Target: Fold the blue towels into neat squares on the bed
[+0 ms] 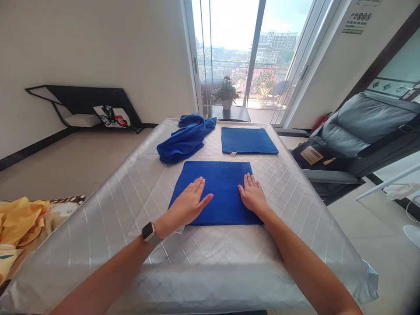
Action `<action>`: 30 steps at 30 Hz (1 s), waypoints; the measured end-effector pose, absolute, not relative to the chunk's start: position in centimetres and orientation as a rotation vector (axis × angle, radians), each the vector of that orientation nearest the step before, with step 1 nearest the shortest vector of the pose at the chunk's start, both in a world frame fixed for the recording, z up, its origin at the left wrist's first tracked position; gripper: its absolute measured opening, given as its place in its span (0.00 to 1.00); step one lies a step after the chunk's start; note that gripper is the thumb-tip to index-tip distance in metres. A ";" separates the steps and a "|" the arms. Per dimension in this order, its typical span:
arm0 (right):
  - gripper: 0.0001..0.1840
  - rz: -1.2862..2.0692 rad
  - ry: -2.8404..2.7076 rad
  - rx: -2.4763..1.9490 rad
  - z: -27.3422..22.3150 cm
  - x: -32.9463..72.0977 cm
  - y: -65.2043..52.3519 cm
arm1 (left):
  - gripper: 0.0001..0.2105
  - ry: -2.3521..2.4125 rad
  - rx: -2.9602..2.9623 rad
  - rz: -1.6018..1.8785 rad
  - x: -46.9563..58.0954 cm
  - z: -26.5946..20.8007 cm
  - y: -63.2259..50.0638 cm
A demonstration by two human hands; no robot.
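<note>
A blue cloth (223, 205), folded into a flat rectangle, lies on the table before me. My left hand (188, 201) rests flat on its left part, fingers together and thumb out. On its right edge lies my right hand (252, 192), also flat with the fingers stretched out. Neither hand grips anything. A small white tag (180, 229) shows at the cloth's near left corner, partly under my left wrist. Farther back on the right is a second folded blue cloth (249, 141). A crumpled blue cloth (187, 139) sits at the far left.
The table wears a silver quilted cover (131, 218). Beyond it stands a potted plant (226, 92) on a dark chair (229, 114). To the right is a grey recliner (377, 131) with a black bag. Yellow fabric (22, 221) lies at the left edge.
</note>
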State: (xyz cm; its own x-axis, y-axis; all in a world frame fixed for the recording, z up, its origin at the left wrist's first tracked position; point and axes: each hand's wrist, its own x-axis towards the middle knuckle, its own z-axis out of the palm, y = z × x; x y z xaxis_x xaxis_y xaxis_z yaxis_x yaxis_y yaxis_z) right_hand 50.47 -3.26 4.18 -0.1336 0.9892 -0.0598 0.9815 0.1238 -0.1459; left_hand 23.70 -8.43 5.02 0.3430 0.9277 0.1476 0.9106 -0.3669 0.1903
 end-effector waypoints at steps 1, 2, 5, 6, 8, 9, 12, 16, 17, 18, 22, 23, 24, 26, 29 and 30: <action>0.37 0.226 -2.313 -2.036 4.1 50.5 -3.2 | 0.36 1.640 2.552 0.359 26.0 5.3 -7.1; 0.37 0.217 -2.311 -2.040 4.0 50.5 -3.2 | 0.36 1.573 2.588 0.371 28.3 5.4 -5.9; 0.36 0.175 -2.337 -2.044 3.6 50.7 -3.1 | 0.35 1.476 2.644 0.372 34.5 4.9 -2.9; 0.35 0.160 -2.356 -2.038 3.6 50.8 -3.1 | 0.35 1.476 2.647 0.369 36.0 4.5 -2.3; 0.35 0.142 -2.387 -2.020 3.5 50.9 -3.1 | 0.35 1.519 2.634 0.369 37.7 3.8 -1.7; 0.35 0.144 -2.388 -2.016 3.5 50.9 -3.2 | 0.35 1.547 2.624 0.370 38.0 3.4 -1.7; 0.35 0.189 -2.352 -2.017 3.8 50.9 -3.2 | 0.37 1.621 2.584 0.342 36.8 2.9 -2.0; 0.35 0.259 -2.311 -2.010 4.1 50.9 -3.2 | 0.39 1.707 2.532 0.311 31.7 2.5 -2.2; 0.35 0.271 -2.305 -2.012 4.2 50.9 -3.2 | 0.39 1.743 2.512 0.306 30.0 2.4 -2.1; 0.35 0.280 -2.302 -2.014 4.3 50.9 -3.2 | 0.39 1.787 2.486 0.298 28.2 2.2 -2.0; 0.35 0.279 -2.315 -2.019 4.3 51.0 -3.2 | 0.40 2.042 2.328 0.296 21.6 1.5 -1.4; 0.35 0.273 -2.320 -2.020 4.3 51.0 -3.2 | 0.41 2.101 2.283 0.314 20.3 1.2 -1.3; 0.35 0.266 -2.324 -2.024 4.2 51.0 -3.2 | 0.41 2.141 2.246 0.336 19.3 1.0 -1.3; 0.35 0.249 -2.331 -2.036 4.1 51.0 -3.1 | 0.42 2.170 2.200 0.372 18.1 0.7 -1.4; 0.36 0.239 -2.346 -2.043 3.9 51.2 -3.0 | 0.41 2.131 2.194 0.401 17.3 0.7 -1.5; 0.36 0.243 -2.350 -2.042 4.0 51.4 -2.9 | 0.40 2.114 2.199 0.414 17.1 0.9 -1.6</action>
State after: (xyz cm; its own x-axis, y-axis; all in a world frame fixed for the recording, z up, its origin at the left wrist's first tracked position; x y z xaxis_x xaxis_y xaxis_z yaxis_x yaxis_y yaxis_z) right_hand 51.39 -2.95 4.00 -0.1446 0.9856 -0.0877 0.9827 0.1327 -0.1290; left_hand 17.12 -1.57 0.88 0.0216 0.9887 0.1486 0.9717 -0.0558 0.2296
